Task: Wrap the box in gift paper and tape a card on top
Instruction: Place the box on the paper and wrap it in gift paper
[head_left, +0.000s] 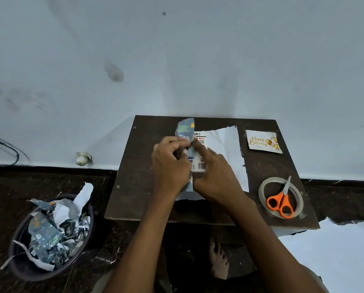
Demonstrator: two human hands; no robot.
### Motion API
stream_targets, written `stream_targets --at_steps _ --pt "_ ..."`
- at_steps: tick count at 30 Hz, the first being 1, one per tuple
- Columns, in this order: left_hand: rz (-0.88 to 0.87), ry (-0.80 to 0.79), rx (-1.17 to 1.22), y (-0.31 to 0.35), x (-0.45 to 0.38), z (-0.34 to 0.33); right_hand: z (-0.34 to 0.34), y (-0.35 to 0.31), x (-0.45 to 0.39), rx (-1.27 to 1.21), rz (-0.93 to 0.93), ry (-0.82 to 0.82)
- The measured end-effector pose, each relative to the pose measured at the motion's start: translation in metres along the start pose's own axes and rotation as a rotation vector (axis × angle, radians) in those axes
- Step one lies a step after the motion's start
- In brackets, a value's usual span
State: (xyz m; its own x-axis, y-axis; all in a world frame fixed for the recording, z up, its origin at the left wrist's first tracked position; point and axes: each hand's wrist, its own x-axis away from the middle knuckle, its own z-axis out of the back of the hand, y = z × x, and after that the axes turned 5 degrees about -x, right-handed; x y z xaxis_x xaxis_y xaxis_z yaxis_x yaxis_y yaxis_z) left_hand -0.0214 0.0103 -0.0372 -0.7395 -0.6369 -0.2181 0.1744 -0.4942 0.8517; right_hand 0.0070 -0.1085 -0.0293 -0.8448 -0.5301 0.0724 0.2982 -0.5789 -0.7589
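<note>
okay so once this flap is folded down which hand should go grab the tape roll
Probably the right hand. The tape roll, with the scissors lying on it, sits on the table's right side, nearest that hand. The left hand grips the gift paper against the box and can keep it folded.

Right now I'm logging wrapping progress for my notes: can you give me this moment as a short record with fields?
surface: dark wooden board on the floor
box: white box, mostly uncovered, lying on the gift paper
paper: left flap folded up over the box, patterned side showing
left hand: left hand pinches the flap
right hand: right hand presses the flap with a straight forefinger
card: birthday card lies apart, far right, not yet taped
tools: scissors rest on the tape roll
scraps: bin of paper offcuts, left
</note>
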Motion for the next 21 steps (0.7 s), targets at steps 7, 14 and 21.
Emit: stream_targets --at_steps 7,14,21 --pt "-0.047 -0.083 0.125 -0.016 -0.005 0.006 0.001 0.004 -0.001 -0.071 0.039 0.006" --pt "-0.298 -0.117 -0.235 -0.012 0.003 0.005 0.015 0.011 -0.005 -0.19 -0.028 -0.039" --pt "-0.265 -0.161 -0.344 -0.009 0.005 0.007 0.031 0.02 0.003 -0.098 -0.119 0.172"
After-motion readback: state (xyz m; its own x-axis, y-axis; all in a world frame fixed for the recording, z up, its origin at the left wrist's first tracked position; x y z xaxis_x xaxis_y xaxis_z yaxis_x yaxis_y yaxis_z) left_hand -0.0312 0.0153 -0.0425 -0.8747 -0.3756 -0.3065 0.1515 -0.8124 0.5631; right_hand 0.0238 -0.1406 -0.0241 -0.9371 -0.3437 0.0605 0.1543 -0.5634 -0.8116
